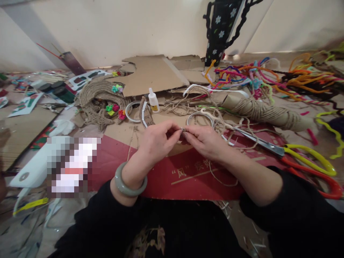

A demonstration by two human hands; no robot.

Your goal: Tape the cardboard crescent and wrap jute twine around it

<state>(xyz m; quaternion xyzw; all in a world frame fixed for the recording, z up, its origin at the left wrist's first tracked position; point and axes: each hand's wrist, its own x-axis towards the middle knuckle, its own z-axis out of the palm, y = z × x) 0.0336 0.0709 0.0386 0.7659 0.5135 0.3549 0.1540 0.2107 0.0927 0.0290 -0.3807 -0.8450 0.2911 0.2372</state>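
- Two hands meet at the centre of the view, above a red cardboard sheet (188, 179) printed with white characters; black sleeves lie nearest the camera.
- Left hand (157, 139): a smooth grey-green bangle (129, 184) circles the wrist; thumb and forefinger are pinched shut on a small piece of jute twine (183, 129).
- Right hand (205, 141): its fingers are likewise closed on the same twine end, so that the piece sits between the two sets of fingertips, which nearly touch; how the twine is twisted there is too small to tell.
- A loose strand of twine runs out from under the right hand across the red sheet.
- Scissors (295, 156), with steel blades and looped yellow and red-orange handles, lie just right of the right hand.
- Directly behind the hands lies a thin white ring (200, 116); a second ring (131, 111) lies to the left of it.
- A small white glue bottle (153, 101), with a yellow label, stands upright between the rings; whether it holds any glue cannot be told.
- A cardboard tube wound with coarse jute (263, 113) lies on its side at the right.
- Left of the bottle, coiled flat jute pieces (99, 98) carry small bright pompom flowers.
- Further back lie torn brown cardboard (153, 73) and a tangle of fuzzy pipe cleaners (268, 77) in many colours.
- Dark-lidded jars (57, 89) stand at far left; their contents are not visible.
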